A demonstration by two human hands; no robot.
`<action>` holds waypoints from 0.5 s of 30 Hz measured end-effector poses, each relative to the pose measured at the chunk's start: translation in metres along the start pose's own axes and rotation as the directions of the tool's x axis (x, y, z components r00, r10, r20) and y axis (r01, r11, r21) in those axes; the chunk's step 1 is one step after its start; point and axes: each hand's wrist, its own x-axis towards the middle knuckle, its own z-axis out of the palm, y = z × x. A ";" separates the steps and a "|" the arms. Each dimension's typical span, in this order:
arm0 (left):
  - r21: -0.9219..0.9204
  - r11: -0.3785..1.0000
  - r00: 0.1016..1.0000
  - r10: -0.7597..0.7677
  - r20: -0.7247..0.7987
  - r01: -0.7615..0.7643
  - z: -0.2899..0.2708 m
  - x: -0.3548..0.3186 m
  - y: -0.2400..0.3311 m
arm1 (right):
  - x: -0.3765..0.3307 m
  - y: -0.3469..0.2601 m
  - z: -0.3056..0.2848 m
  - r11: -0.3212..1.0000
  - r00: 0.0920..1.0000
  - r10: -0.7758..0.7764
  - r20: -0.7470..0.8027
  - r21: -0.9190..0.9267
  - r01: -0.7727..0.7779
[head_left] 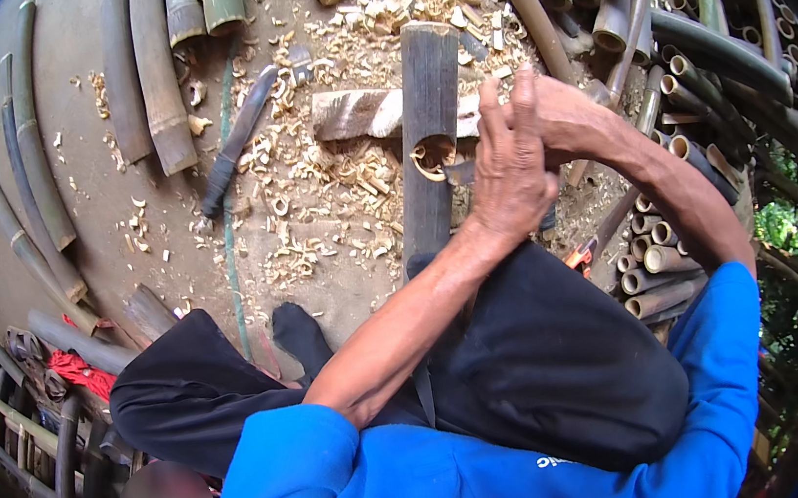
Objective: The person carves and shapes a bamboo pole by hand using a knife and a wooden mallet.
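Bamboo, stiff and hollow: the dark bamboo section point(428, 137) leans from the lap onto a wood block point(356, 113). It likely handles light but hard (split edges sharp), best held mid-length. The left hand point(508, 173), fingers straight, presses over the right hand point(566, 117), whose grip I cannot tell.

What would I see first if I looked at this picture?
First, the two hands in the middle: the left hand lies over the right hand, pressed against a dark bamboo piece standing up from the lap. Pale shavings cover the ground around it. Cut bamboo tubes pile up at the right.
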 end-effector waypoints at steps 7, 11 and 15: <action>0.111 0.989 0.906 -0.132 0.402 0.095 -0.006 -0.006 -0.001 | -0.039 -0.018 0.054 0.757 0.975 0.161 0.156 0.614 -0.223; 0.208 0.977 0.706 -0.180 0.684 0.048 -0.024 0.003 -0.002 | -0.046 -0.089 0.104 0.319 0.892 0.437 0.113 0.908 -0.271; 0.231 0.961 0.341 -0.170 0.925 -0.150 -0.036 0.025 -0.007 | -0.041 -0.066 0.100 0.449 0.905 0.403 0.138 0.831 -0.327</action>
